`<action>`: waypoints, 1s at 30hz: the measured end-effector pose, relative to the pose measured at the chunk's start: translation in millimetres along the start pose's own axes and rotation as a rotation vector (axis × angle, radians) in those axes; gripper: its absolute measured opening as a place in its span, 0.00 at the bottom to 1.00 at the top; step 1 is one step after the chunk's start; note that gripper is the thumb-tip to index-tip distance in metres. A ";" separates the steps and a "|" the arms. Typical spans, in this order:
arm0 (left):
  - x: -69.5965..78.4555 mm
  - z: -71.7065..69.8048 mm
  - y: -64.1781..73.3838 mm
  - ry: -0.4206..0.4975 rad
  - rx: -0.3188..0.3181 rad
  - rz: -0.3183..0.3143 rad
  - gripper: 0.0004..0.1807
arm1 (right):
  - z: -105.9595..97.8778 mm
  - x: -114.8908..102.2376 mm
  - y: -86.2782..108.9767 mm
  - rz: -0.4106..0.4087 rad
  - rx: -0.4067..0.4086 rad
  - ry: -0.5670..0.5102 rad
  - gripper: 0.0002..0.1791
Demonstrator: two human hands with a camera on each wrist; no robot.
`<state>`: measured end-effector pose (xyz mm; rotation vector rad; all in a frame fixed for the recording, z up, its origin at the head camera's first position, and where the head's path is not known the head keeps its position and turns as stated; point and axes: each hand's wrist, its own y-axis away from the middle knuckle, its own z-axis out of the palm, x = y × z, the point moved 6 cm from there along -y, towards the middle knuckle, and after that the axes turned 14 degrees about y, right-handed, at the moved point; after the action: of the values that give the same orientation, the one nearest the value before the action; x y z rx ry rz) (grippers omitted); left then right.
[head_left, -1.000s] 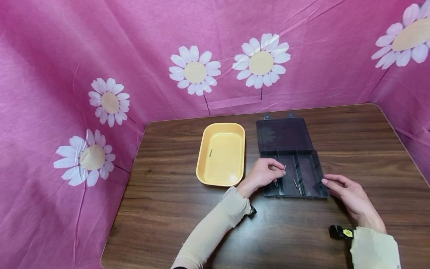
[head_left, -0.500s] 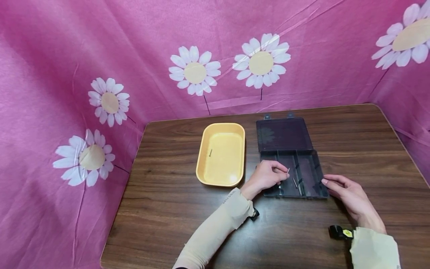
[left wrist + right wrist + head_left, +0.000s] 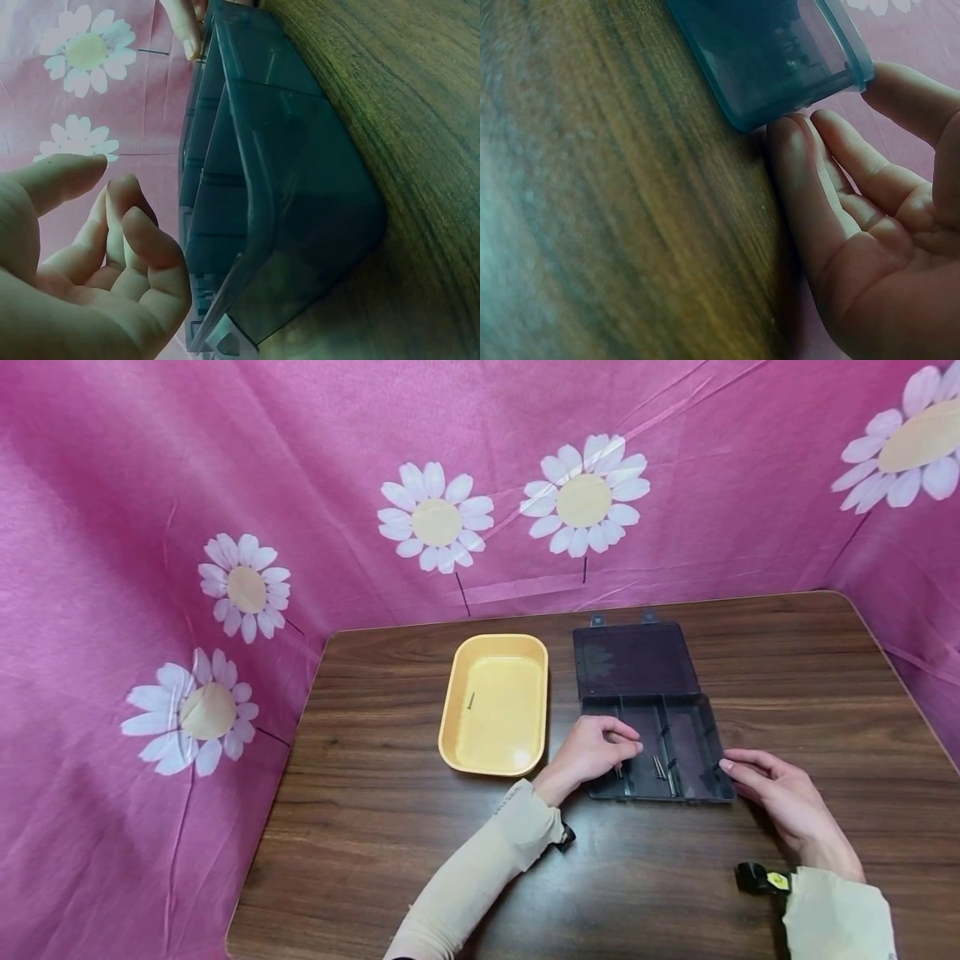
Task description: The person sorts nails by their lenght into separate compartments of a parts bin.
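Note:
In the head view, a dark see-through compartment box (image 3: 690, 743) lies with its lid (image 3: 633, 660) folded back. Slim metal screws (image 3: 659, 767) lie in its middle compartment. Over the left part of the box is my left hand (image 3: 588, 750); its thumb and forefinger are apart in the left wrist view, the other fingers bent, and nothing shows between them. My right hand (image 3: 787, 802) touches the box's right side, with fingertips (image 3: 787, 139) against the outer wall and another at the rim. A small dark piece, partly hidden, shows under the left hand.
A yellow tray (image 3: 447, 727) stands left of the box, holding one dark screw (image 3: 470, 701). Both rest on a wood-grain table (image 3: 360, 793). A pink flowered cloth (image 3: 322, 485) hangs behind and at the sides.
The left hand moved slightly right, then back a little left. The screw that its fingertips pinched has left them, and another screw now lies in the middle compartment. The right hand stayed put.

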<state>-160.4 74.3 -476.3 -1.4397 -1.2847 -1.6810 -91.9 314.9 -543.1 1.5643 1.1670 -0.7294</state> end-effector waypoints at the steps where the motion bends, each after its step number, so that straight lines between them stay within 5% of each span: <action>1: 0.8 -0.5 0.3 -0.011 0.002 0.006 0.03 | -0.2 0.1 -0.2 0.004 0.000 0.005 0.20; 15: 17.9 -24.6 13.9 -0.159 0.019 0.095 0.05 | -2.0 0.4 -1.4 0.026 0.013 0.090 0.24; 24: 20.8 -72.3 25.6 -0.236 0.092 0.161 0.06 | -0.4 -0.4 -2.0 -0.003 0.003 -0.015 0.20; 30: 19.9 -108.3 33.5 -0.328 0.168 0.205 0.06 | -0.6 -1.4 -2.1 0.001 0.004 0.019 0.20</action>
<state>-179.6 -34.2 -442.7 -1.7268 -1.3585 -1.2098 -94.4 315.0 -542.4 1.5783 1.1790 -0.7180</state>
